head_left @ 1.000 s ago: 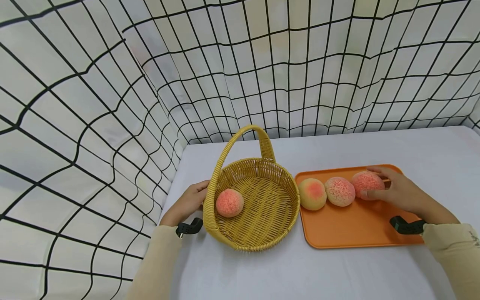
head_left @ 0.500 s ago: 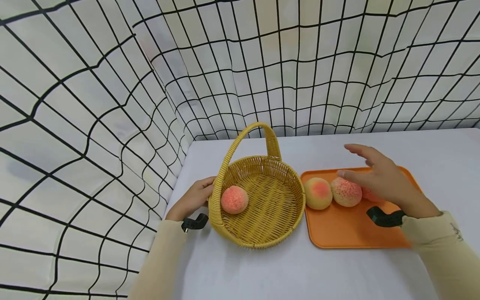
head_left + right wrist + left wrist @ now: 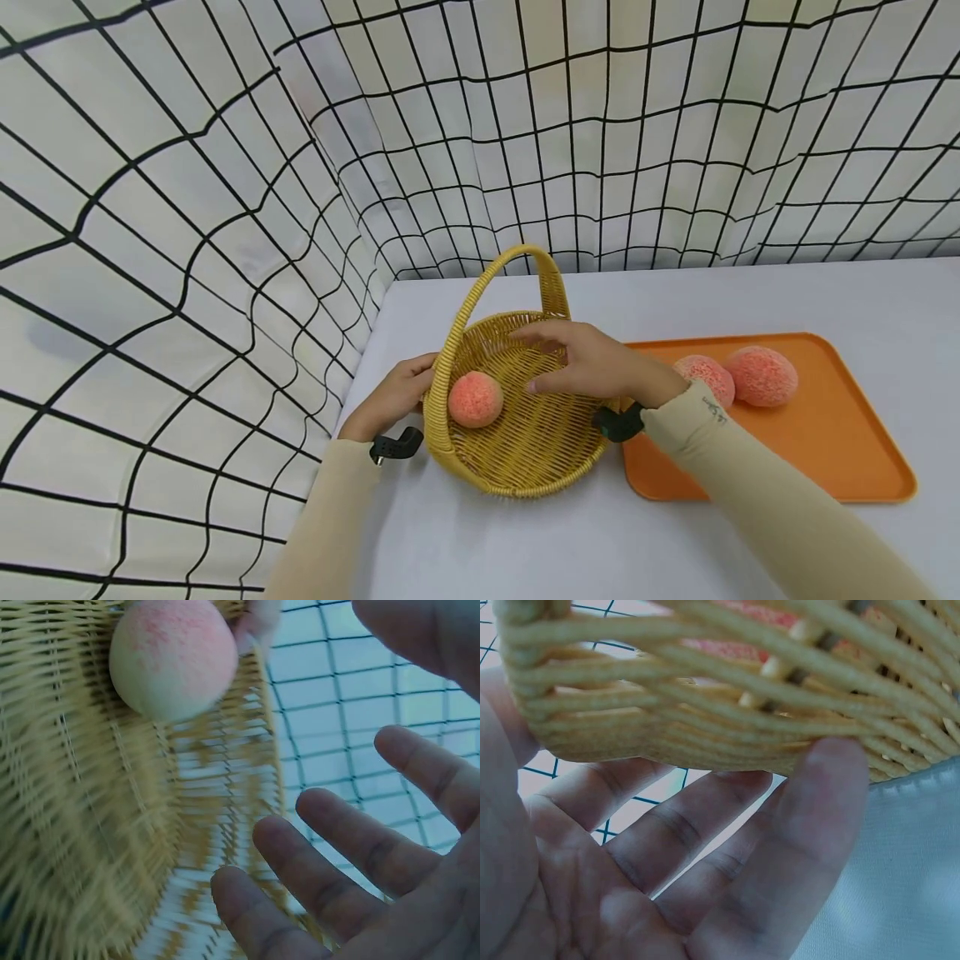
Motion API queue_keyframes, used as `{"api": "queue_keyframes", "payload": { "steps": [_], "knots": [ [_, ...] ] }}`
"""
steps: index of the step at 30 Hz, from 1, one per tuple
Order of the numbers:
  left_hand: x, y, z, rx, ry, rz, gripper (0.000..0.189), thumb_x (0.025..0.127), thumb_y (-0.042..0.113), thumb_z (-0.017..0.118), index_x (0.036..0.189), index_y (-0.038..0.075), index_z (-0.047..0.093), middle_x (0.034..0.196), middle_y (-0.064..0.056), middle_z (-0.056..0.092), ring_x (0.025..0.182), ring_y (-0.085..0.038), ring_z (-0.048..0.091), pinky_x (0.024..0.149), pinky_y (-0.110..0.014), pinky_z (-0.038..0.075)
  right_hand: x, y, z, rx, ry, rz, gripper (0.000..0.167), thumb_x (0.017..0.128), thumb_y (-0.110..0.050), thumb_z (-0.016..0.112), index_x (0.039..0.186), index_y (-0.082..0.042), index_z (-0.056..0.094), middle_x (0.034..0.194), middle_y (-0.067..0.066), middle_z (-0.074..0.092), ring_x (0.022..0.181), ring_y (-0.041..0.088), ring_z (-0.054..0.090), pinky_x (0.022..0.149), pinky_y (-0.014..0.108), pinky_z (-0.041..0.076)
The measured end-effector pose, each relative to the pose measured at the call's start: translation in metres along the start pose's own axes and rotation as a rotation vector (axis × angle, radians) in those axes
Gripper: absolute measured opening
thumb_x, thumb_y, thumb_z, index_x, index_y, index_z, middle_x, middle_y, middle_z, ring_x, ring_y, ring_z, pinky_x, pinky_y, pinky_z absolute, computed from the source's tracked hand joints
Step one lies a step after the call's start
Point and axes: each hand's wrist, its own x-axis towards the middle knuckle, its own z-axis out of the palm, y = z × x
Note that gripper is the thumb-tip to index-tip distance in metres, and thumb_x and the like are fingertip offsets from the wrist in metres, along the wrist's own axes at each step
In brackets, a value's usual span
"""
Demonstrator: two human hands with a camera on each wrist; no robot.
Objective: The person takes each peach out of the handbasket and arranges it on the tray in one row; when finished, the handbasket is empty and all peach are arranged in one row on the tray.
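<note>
A yellow woven basket [image 3: 521, 450] with a tall arched handle stands on the table, a pink peach [image 3: 476, 399] inside at its left. My left hand [image 3: 393, 396] rests against the basket's left outer wall, fingers relaxed; the left wrist view shows fingertips touching the weave. My right hand [image 3: 588, 358] hovers over the basket with fingers spread and holds nothing; in the right wrist view, the peach [image 3: 172, 660] is apart from those fingers. On the orange tray [image 3: 832, 442] sit two pink peaches, one [image 3: 761, 377] right of the other [image 3: 707, 377]. My right wrist hides the tray's left end.
The white-covered table [image 3: 525, 550] extends in front of the basket and tray. Behind and to the left hangs a white cloth with a black grid net [image 3: 577, 125], close to the table's edge. My right forearm [image 3: 757, 475] crosses over the tray.
My right hand has let go of the rightmost peach on the tray and swung left, passing over the other peaches to the basket. My left hand has stayed at the basket's side.
</note>
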Motion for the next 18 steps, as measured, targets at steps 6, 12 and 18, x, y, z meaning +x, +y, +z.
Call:
{"api": "queue_keyframes", "payload": {
  "steps": [6, 12, 18],
  "knots": [
    [0.001, -0.002, 0.0, 0.002, 0.003, -0.008, 0.04, 0.111, 0.03, 0.047, 0.146, 0.014, 0.061, 0.116, -0.011, 0.07, 0.091, -0.021, 0.069, 0.076, -0.04, 0.061, 0.031, 0.004, 0.022, 0.051, -0.117, -0.015, 0.064, 0.089, -0.02, 0.082, 0.149, -0.017, 0.058, 0.149, 0.011, 0.058, 0.132, 0.037, 0.057, 0.111, 0.052, 0.045],
    [0.003, -0.004, -0.001, -0.005, -0.004, -0.007, 0.042, 0.111, 0.028, 0.047, 0.147, 0.011, 0.059, 0.114, -0.012, 0.071, 0.089, -0.02, 0.07, 0.075, -0.039, 0.062, 0.051, 0.006, 0.041, 0.089, -0.218, 0.0, 0.062, 0.086, -0.009, 0.077, 0.146, -0.016, 0.062, 0.147, 0.001, 0.059, 0.132, 0.028, 0.055, 0.109, 0.046, 0.048],
    [0.004, -0.005, -0.002, 0.009, -0.006, 0.0, 0.043, 0.111, 0.028, 0.046, 0.148, 0.01, 0.058, 0.116, -0.014, 0.071, 0.09, -0.02, 0.07, 0.075, -0.039, 0.062, 0.063, 0.007, 0.055, 0.082, -0.281, -0.014, 0.062, 0.081, -0.001, 0.081, 0.139, -0.019, 0.069, 0.131, -0.006, 0.066, 0.116, 0.016, 0.06, 0.1, 0.037, 0.052]
  ]
}}
